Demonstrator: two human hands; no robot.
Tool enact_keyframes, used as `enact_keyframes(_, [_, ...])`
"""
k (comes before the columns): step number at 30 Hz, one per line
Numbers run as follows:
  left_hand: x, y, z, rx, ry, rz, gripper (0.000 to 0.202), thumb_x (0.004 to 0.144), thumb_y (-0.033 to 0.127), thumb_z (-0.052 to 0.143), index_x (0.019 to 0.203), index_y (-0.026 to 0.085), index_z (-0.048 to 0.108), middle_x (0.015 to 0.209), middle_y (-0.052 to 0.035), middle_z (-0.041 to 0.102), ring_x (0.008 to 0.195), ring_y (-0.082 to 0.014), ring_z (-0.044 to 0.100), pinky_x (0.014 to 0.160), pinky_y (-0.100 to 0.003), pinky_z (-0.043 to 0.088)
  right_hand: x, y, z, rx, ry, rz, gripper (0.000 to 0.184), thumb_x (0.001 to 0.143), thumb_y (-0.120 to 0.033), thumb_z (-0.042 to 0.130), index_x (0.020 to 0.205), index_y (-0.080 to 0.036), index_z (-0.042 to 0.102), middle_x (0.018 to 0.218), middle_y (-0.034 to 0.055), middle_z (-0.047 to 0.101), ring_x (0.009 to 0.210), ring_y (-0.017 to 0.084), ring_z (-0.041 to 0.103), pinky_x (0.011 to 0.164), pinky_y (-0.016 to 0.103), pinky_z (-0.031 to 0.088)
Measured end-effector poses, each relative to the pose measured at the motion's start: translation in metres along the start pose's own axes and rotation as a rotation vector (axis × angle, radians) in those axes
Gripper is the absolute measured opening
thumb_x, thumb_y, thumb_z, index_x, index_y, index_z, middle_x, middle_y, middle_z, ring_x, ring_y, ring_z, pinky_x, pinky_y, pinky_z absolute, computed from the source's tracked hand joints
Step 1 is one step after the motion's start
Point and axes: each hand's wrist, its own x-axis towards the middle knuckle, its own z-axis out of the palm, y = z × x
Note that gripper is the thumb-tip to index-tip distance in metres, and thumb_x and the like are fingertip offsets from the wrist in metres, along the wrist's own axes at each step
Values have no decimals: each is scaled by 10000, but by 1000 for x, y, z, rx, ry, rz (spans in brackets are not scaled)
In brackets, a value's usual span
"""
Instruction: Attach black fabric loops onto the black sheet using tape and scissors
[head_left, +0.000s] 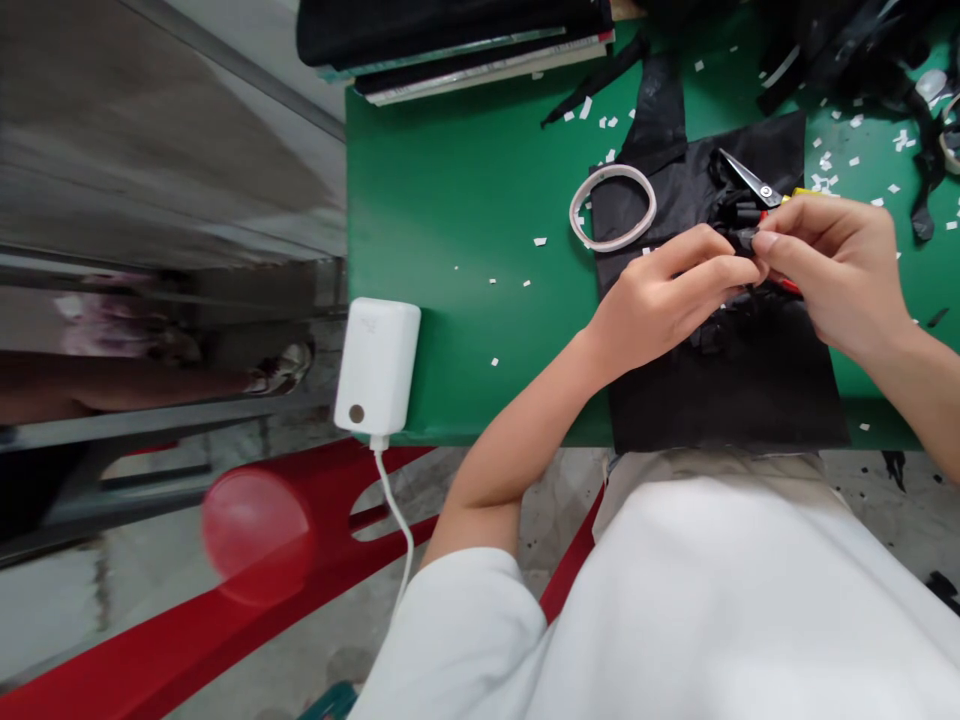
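Observation:
My left hand [671, 290] and my right hand [844, 262] meet over a black cloth-like sheet [720, 390] on the green table. Their fingertips are closed in a pinch on a small dark piece of material [742, 236], mostly hidden by the fingers. Just beyond them lies a pair of scissors [754, 182] with its blades apart; yellow and red parts show beside my right hand. A white ring-shaped roll of tape [576, 212] rests to the left of my left hand, partly on the black material. Loose black scraps lie under my fingers.
A white power bank [379, 365] with a cable sits at the table's [465, 200] left corner. Folded black material [450, 30] is stacked at the back left. Black strips [847, 70] pile up at the back right. Small white paper bits are scattered about. A red chair [300, 540] stands left.

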Motion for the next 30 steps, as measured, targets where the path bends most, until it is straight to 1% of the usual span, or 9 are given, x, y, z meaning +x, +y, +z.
enact_keyframes(4, [-2,0,2,24,42,-36,166,983,241,503,933,271,658,886,19,656,775,-90,687,685,-228,578,0,1,-2,-12,-15,6,155,793,-74,634,684,-182,656,582,-62,639,520,48,582,511,186,467])
enact_keyframes(7, [0,1,2,14,119,52,90,936,183,581,905,220,658,913,-8,641,774,-88,672,642,-206,563,1,2,-2,-22,-16,1,160,803,-67,634,691,-179,649,580,-51,631,511,53,562,504,199,448])
enact_keyframes(9, [1,2,2,-6,149,101,73,916,146,602,898,197,651,931,-18,657,791,-91,677,655,-207,577,1,3,-2,-12,-16,1,158,802,-66,645,693,-181,647,582,-47,621,510,59,555,501,206,451])
enact_keyframes(13, [-2,6,1,-60,128,60,97,940,191,583,942,258,653,1010,21,714,906,-119,727,767,-254,618,2,5,-1,9,-28,20,152,782,-96,692,679,-188,630,584,-44,592,504,65,531,490,216,450])
enact_keyframes(16, [-5,7,-1,-115,103,54,112,941,191,580,990,269,644,1031,33,733,930,-120,739,792,-251,626,2,6,-1,-28,-28,20,161,787,-175,730,675,-208,619,578,-47,565,502,71,513,489,229,446])
enact_keyframes(20, [-4,7,-3,-159,59,58,152,966,180,527,1023,279,627,965,47,749,881,-99,751,760,-222,629,2,7,-3,-133,-30,15,202,815,-319,746,693,-238,608,586,-43,555,529,92,517,513,253,459])
enact_keyframes(23, [-1,7,-2,-169,96,33,112,953,215,564,997,282,640,895,55,748,801,-94,751,688,-207,620,2,7,-3,-138,-20,1,206,812,-319,752,690,-236,609,579,-36,565,514,87,491,498,254,437])
enact_keyframes(26, [2,9,0,-202,166,-23,69,896,217,659,938,272,659,786,74,729,647,-68,714,591,-181,581,2,8,-2,-141,-7,-26,219,809,-331,752,685,-235,600,569,-38,569,501,83,482,469,248,399])
enact_keyframes(30, [4,12,2,-324,173,-261,31,894,249,669,873,237,650,720,82,693,516,-26,653,506,-139,540,-1,6,-2,-237,12,-71,271,834,-439,713,694,-248,583,590,-38,566,513,102,510,462,261,406])
